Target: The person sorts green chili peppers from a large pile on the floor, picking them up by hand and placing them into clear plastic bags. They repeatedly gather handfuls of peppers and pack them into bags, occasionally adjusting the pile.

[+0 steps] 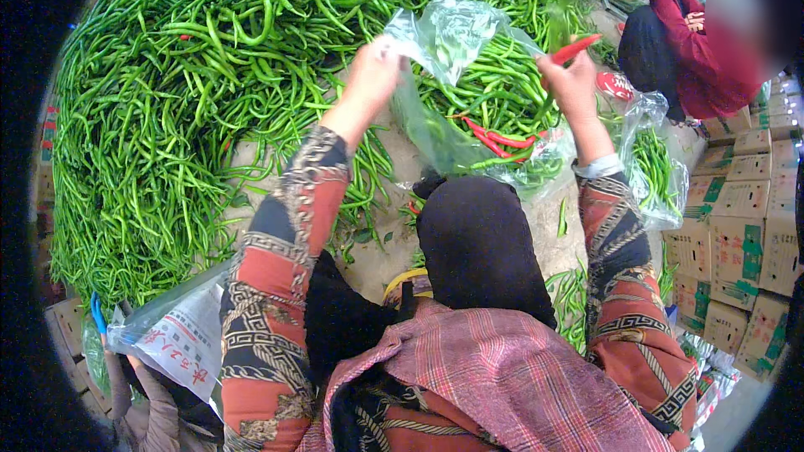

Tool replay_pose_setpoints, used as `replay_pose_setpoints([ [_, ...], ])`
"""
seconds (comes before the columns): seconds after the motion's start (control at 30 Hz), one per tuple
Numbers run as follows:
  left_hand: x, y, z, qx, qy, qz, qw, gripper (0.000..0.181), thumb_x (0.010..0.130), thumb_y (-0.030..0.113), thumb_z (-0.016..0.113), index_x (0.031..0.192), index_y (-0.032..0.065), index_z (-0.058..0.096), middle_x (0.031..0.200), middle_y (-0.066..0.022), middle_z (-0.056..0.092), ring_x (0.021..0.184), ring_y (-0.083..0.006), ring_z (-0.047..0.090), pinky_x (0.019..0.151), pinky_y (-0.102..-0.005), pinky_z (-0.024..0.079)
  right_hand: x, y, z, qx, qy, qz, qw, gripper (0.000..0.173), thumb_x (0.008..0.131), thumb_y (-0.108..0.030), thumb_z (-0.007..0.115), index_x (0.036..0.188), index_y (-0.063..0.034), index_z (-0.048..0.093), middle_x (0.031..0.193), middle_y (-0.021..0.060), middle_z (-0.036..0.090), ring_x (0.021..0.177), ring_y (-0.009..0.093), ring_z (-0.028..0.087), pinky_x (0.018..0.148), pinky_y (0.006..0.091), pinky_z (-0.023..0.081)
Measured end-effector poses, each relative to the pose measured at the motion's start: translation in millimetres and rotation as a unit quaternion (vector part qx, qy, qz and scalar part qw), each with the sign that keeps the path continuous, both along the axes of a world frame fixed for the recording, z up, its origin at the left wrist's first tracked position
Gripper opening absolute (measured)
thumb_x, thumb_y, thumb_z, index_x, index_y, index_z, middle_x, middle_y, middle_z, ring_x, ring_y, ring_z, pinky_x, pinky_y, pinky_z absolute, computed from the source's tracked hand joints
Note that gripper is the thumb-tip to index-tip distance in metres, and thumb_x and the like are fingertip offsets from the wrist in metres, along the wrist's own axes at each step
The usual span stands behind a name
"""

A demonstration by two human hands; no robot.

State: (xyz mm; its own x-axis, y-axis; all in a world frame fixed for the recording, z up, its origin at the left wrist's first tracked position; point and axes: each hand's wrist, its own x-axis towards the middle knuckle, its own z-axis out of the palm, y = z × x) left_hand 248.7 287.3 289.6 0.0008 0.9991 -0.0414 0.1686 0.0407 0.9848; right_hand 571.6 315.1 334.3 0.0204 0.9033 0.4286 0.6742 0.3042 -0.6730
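My left hand (377, 69) grips the upper edge of a clear plastic bag (414, 119) that lies open in front of my knees. Long green chili peppers (496, 78) fill it, with a few red chili peppers (493, 138) on top near its front side. My right hand (575, 81), at the bag's right edge, holds a red chili pepper (576, 48) that points up and to the right. Something green and blurred, apparently another pepper, rises beside that hand. Whether my right fingers also pinch the plastic is hard to tell.
A big heap of green chili peppers (169, 107) spreads at left and behind the bag. Another filled plastic bag (653, 166) stands at right, before stacked cardboard boxes (735, 220). One person (703, 56) sits at upper right; another person's arm (151, 402) shows at lower left beside a printed plastic bag (179, 333).
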Motion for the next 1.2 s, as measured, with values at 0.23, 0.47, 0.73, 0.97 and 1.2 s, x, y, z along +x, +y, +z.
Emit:
replay_pose_setpoints([
  [0.23,1,-8,44,0.0,-0.28,0.035,0.959,0.024,0.096,0.025,0.047,0.087,0.0055,0.056,0.079,-0.0039,0.058,0.065,-0.0155,0.057,0.058,-0.0289,0.048,-77,-24,-115,-0.258,-0.331,0.073,0.905,0.036,0.077,-0.027,0.065,0.1,-0.0019,0.053,0.087,0.0207,0.066,0.08,0.037,0.066,0.072,0.0479,0.052],
  [0.47,28,-3,72,0.041,-0.285,0.057,0.956,0.023,0.095,0.026,0.051,0.087,0.0055,0.06,0.068,0.0001,0.057,0.056,-0.0089,0.053,0.048,-0.023,0.043,-160,-8,-167,-0.205,-0.147,0.191,0.949,0.036,0.085,-0.032,0.054,0.102,-0.0011,0.049,0.084,0.0226,0.063,0.076,0.04,0.064,0.068,0.0494,0.052],
  [0.73,9,15,60,-0.001,-0.274,0.072,0.959,0.034,0.097,0.033,0.048,0.072,0.0104,0.052,0.065,-0.0012,0.053,0.057,-0.013,0.05,0.054,-0.0274,0.04,-98,-35,-148,-0.106,-0.022,0.377,0.92,0.052,0.081,-0.021,0.067,0.128,-0.0071,0.051,0.116,0.0184,0.057,0.113,0.033,0.052,0.1,0.0389,0.039],
  [0.97,12,11,65,-0.01,-0.252,0.077,0.965,0.027,0.096,0.031,0.051,0.084,0.0079,0.058,0.073,-0.001,0.058,0.061,-0.0118,0.054,0.055,-0.0271,0.044,95,-55,-84,-0.136,-0.261,-0.213,0.932,0.082,0.067,-0.034,0.077,0.134,-0.0059,0.038,0.115,0.0232,0.058,0.106,0.034,0.057,0.09,0.0436,0.046],
  [1.2,-3,2,43,-0.01,-0.297,0.113,0.948,0.021,0.096,0.022,0.048,0.101,0.005,0.059,0.082,-0.0034,0.062,0.061,-0.0104,0.056,0.053,-0.025,0.048,182,-125,-156,-0.5,0.205,-0.158,0.826,0.02,0.086,-0.018,0.043,0.085,-0.0048,0.058,0.071,0.0075,0.059,0.057,0.02,0.057,0.049,0.0359,0.049],
])
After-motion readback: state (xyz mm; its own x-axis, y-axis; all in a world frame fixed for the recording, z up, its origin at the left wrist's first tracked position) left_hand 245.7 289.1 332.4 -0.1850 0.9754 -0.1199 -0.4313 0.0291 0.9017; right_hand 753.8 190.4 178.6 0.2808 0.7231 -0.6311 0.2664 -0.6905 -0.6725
